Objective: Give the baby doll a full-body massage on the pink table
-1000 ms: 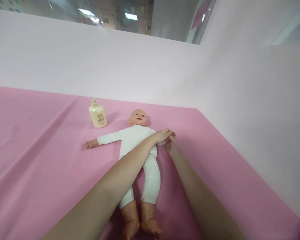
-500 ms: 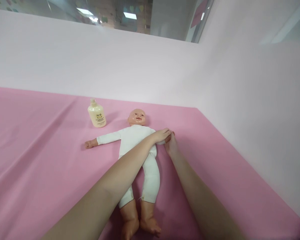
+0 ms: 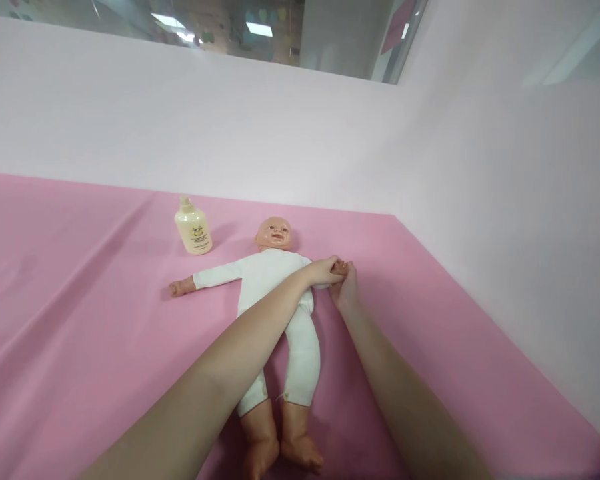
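Observation:
A baby doll [image 3: 265,280] in a white cloth suit lies on its back, head away from me and bare feet toward me. My left hand [image 3: 325,270] reaches across its body to the arm on the right side, fingers closed at the doll's hand [image 3: 340,267]. From the other side, my right hand [image 3: 347,288] is closed around that same small hand, its fingers partly hidden. The two hands meet there. My left forearm covers part of the doll's belly and one leg.
Behind the doll's other arm stands a cream-coloured pump bottle [image 3: 194,230] with a printed label. A pink sheet [image 3: 90,280], creased at the left, covers the surface up to a white wall [image 3: 205,127]. Another wall [image 3: 520,200] borders the right, and a window [image 3: 280,33] is above.
My hands have shifted slightly at the doll's hand; more of its small fingers now shows between them. The doll's body and the bottle stay in place.

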Demonstrator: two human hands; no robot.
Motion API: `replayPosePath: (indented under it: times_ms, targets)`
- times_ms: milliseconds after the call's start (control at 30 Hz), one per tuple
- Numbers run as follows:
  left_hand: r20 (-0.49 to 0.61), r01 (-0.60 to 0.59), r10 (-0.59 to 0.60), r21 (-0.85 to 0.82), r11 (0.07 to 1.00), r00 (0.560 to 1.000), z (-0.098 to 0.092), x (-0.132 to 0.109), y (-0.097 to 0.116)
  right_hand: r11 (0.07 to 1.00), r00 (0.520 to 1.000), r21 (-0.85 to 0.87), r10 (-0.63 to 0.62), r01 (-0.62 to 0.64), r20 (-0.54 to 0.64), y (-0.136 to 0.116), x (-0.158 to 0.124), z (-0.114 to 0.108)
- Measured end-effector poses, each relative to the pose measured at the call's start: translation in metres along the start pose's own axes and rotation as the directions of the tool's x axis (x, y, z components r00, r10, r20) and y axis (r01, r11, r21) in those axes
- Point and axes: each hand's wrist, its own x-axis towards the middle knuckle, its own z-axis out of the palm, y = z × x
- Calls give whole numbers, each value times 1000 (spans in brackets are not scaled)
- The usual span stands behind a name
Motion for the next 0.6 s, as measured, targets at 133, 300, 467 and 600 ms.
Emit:
replayPosePath:
  times_ms: [133, 300, 467, 600]
  targets:
    - [5, -19, 19, -15, 1000, 1000, 0, 0, -1, 1000, 1000, 5, -3, 3, 8, -1, -1, 0]
    - [1, -34, 34, -52, 998, 999, 3, 4, -5, 999, 1000, -42, 7, -6, 22, 1, -1, -1]
    - [10, -78, 80, -130, 988, 997, 9, 9, -9, 999, 1000, -55, -4, 4, -3, 2, 1, -3]
    - [-6, -104, 104, -184, 977, 995, 11, 13, -13, 998, 1000, -66, 9, -8, 18, 2, 2, -4]
